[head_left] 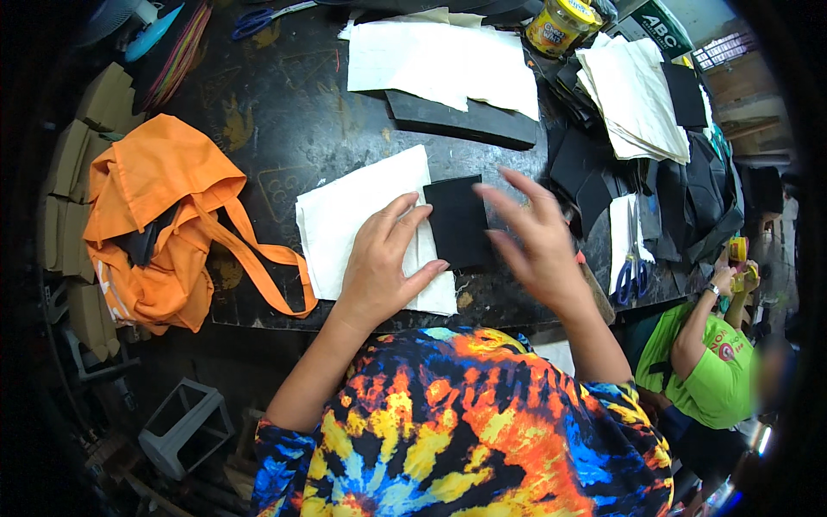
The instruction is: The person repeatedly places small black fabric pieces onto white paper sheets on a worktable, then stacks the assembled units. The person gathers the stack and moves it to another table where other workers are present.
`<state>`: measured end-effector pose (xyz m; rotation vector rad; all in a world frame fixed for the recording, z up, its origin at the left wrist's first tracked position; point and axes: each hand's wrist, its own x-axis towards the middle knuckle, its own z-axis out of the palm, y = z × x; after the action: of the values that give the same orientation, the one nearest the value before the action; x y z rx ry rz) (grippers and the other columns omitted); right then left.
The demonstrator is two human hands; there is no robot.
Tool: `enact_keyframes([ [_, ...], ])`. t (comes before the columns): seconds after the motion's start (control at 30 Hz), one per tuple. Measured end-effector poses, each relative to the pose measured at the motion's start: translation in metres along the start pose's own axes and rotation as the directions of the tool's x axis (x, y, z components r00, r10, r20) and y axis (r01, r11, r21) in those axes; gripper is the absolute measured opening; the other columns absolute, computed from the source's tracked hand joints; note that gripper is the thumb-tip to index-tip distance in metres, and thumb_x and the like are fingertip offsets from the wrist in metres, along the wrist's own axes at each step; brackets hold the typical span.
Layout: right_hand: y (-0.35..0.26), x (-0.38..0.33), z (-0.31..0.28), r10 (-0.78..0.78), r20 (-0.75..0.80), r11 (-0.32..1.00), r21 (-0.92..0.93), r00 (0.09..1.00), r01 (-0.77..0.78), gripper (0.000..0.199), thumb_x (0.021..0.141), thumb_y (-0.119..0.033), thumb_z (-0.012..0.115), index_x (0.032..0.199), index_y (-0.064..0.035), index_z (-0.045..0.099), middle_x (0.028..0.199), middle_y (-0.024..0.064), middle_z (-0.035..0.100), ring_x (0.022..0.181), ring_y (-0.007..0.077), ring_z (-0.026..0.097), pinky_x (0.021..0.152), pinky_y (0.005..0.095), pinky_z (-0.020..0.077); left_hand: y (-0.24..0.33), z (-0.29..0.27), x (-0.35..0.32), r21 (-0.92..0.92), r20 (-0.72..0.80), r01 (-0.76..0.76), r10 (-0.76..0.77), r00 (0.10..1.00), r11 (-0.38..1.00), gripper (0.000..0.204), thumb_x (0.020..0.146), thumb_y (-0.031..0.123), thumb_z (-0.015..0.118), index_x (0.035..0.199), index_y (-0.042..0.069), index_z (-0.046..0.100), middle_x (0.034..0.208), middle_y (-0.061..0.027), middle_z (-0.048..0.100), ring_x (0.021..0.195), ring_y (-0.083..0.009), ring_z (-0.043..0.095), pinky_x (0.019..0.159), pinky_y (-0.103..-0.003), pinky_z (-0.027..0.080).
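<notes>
My left hand (382,258) lies flat on a white sheet (345,215) spread on the dark worktable (284,121), its fingertips touching the left edge of a black rectangular piece (457,222). My right hand (536,237) hovers with fingers spread over the right side of that black piece, slightly blurred. Neither hand grips anything.
An orange cloth bag (159,224) sits at the left. More white sheets (439,60) and a black slab (465,119) lie at the back, with a yellow jar (560,24). Stacks of white (633,95) and black pieces (680,185) and blue scissors (631,280) lie right. A person in green (715,362) sits at lower right.
</notes>
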<state>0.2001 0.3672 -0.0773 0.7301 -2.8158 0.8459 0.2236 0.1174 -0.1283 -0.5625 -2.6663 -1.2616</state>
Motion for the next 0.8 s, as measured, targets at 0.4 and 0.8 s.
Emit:
enact_keyframes([
  [0.4, 0.041, -0.117, -0.032, 0.433, -0.114, 0.899, -0.013, 0.894, -0.437, 0.031, 0.09, -0.008, 0.077, 0.117, 0.0014, 0.063, 0.104, 0.0161, 0.067, 0.097, 0.0321, 0.067, 0.086, 0.0388, 0.0529, -0.021, -0.02, 0.008, 0.185, -0.148, 0.042, -0.014, 0.989, 0.982, 0.055, 0.095, 0.003, 0.063, 0.148, 0.002, 0.05, 0.145, -0.0201, 0.058, 0.137, -0.0378, 0.053, 0.119, -0.049, 0.037],
  [0.8, -0.003, 0.003, -0.002, 0.19, 0.292, 0.981, -0.024, 0.937, -0.192, 0.038, 0.098, -0.023, 0.071, 0.123, -0.0048, 0.05, 0.087, 0.0248, 0.071, 0.085, 0.048, 0.069, 0.073, 0.0542, 0.0539, -0.029, -0.009, 0.004, 0.252, -0.116, 0.08, -0.052, 0.992, 0.964, 0.059, 0.096, 0.006, 0.063, 0.152, 0.003, 0.044, 0.146, -0.0206, 0.056, 0.141, -0.036, 0.05, 0.123, -0.053, 0.032],
])
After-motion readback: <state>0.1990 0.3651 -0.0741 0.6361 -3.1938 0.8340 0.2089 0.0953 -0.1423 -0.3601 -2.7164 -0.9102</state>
